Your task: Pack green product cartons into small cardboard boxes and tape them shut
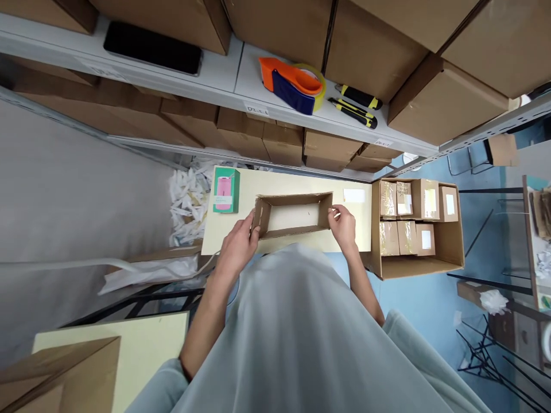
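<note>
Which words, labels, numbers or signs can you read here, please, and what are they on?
"D2", then unclear characters: middle shelf label.
Too blurred to read: left shelf label and right shelf label.
Too small to read: any print on the green box, white slip and white labels on the cartons.

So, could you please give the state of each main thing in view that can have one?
Long brown cardboard box: open on top, left hand and right hand at its ends
Large brown cardboard carton: open, partly filled
Small cardboard boxes in carton: closed
Green, pink-printed box: closed on visible sides
Black rectangular phone: screen dark
Orange and blue tape dispenser: yellow tape loaded
Black and yellow utility knives: blade positions unclear
</note>
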`<control>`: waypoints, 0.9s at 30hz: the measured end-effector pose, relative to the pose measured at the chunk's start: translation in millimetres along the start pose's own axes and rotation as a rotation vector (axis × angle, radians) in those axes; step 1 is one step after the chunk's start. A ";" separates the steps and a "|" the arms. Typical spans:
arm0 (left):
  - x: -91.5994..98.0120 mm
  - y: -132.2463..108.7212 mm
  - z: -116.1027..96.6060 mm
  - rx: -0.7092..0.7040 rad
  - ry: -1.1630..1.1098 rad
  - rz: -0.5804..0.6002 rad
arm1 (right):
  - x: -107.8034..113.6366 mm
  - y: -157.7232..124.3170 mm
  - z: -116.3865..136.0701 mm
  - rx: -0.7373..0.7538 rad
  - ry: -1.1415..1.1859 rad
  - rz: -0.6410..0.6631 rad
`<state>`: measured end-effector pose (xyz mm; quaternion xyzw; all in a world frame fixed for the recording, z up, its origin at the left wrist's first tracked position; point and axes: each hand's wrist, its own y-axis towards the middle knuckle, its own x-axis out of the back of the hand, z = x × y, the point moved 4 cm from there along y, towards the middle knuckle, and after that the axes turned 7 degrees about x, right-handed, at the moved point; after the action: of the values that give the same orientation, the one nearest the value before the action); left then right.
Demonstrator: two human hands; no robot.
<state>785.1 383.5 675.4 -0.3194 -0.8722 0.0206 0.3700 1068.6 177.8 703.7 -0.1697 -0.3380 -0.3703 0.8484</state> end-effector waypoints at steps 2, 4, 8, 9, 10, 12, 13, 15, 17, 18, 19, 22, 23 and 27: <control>0.2 1.9 3.1 0.030 0.019 0.023 | -3.1 -0.4 0.7 0.021 -0.017 0.030; 0.0 4.4 5.2 0.035 0.011 0.043 | -4.3 4.1 0.6 0.030 -0.036 0.047; 0.2 8.5 5.2 0.027 -0.066 0.044 | -0.4 32.4 2.4 0.075 -0.088 0.013; 0.5 9.3 4.8 0.037 -0.083 0.040 | 1.0 42.2 3.3 0.084 -0.102 0.009; 0.7 10.0 3.9 0.047 -0.097 0.036 | 2.4 52.0 4.3 0.086 -0.114 0.009; 1.2 10.9 0.2 0.057 -0.114 0.035 | 4.9 69.6 6.5 0.070 -0.132 0.013; 1.2 10.8 -3.2 0.052 -0.106 0.043 | 5.7 76.3 7.9 0.055 -0.139 0.018; 0.4 8.8 -13.2 0.021 -0.050 0.064 | 5.6 84.1 11.6 0.025 -0.149 0.034; -1.6 4.1 -26.1 -0.024 0.032 0.093 | 2.6 83.9 16.7 0.015 -0.148 0.056; -3.5 0.8 -32.7 -0.051 0.071 0.119 | 0.0 81.2 19.3 0.017 -0.143 0.071; -6.3 -2.7 -38.7 -0.082 0.105 0.157 | -3.1 77.2 21.7 0.023 -0.132 0.090; -19.3 -13.2 -48.0 -0.179 0.197 0.319 | -12.0 60.4 24.8 0.039 -0.088 0.156; -23.7 -15.8 -47.7 -0.205 0.216 0.355 | -13.7 54.3 23.9 0.040 -0.067 0.169; -33.0 -15.8 -35.9 -0.200 0.202 0.202 | -14.6 32.0 12.5 0.090 0.047 0.172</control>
<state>817.4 344.8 684.9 -0.4412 -0.7917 -0.0613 0.4181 1079.5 213.4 701.2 -0.1510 -0.3186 -0.2844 0.8915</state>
